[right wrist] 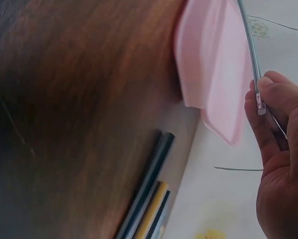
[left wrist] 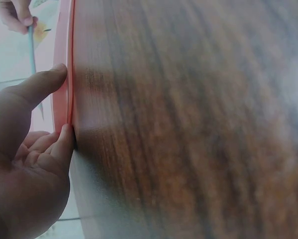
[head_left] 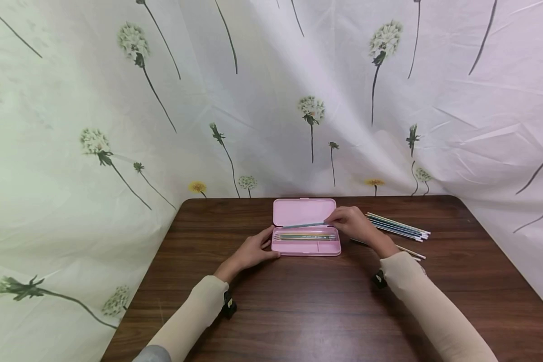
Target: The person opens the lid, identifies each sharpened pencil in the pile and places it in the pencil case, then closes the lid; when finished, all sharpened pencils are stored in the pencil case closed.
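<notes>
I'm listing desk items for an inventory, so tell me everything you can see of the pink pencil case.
The pink pencil case is a long, shallow box with rounded corners, apparently smooth plastic. It rests on the brown table, its lid open toward the back. Inside, pencils lie lengthwise at the rear; a small divider splits the front strip in two. The left hand touches the case's left end. The right hand holds another pencil over it; I can't tell whether that pencil touches it.
</notes>
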### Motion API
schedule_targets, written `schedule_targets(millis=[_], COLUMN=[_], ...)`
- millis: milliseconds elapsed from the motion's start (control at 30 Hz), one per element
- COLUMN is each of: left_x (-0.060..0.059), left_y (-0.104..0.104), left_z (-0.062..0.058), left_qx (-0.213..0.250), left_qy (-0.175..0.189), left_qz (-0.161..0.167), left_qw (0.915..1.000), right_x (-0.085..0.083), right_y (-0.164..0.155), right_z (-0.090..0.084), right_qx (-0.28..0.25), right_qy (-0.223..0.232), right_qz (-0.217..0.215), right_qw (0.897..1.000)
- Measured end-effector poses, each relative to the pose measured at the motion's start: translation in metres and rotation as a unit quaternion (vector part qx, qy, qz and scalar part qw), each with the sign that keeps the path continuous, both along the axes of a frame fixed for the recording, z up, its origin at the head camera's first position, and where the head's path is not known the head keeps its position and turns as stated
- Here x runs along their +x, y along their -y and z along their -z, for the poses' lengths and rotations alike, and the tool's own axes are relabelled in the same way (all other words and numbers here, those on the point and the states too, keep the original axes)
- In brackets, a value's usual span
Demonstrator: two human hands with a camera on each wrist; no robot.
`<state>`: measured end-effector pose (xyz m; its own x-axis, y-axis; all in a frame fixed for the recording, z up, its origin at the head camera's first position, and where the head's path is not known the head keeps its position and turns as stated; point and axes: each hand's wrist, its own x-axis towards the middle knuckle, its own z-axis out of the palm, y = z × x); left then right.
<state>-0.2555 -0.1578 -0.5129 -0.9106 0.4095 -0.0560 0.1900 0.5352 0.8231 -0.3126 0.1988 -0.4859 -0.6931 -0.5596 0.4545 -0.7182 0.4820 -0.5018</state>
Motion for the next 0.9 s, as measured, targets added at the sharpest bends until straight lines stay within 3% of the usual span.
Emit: schedule_targets(millis=[367, 567, 733, 900], left_x=[0.000, 0.001, 0.001, 0.000], left_y=[-0.001, 0.000, 0.000, 0.000], left_z=[0.000, -0.001, -0.002, -0.001], left_qx=[-0.005, -0.006, -0.007, -0.007], left_qy=[-0.001, -0.004, -0.012, -0.013], left_qz=[-0.006, -0.006, -0.002, 0.002], left_qw=[1.0000, 1.0000, 0.9999, 0.9999], right_x=[-0.008, -0.004, -0.001, 0.002], right_y=[0.013, 0.018, 0.024, 0.027], right_z=[0.019, 0.018, 0.016, 0.017], right_qx=[0.027, 0.096, 0.169, 0.204], right_qy=[-0.002, -0.027, -0.071, -0.057], right_qz=[0.002, 0.024, 0.019, 0.014], right_qw=[1.000, 0.995, 0.983, 0.977])
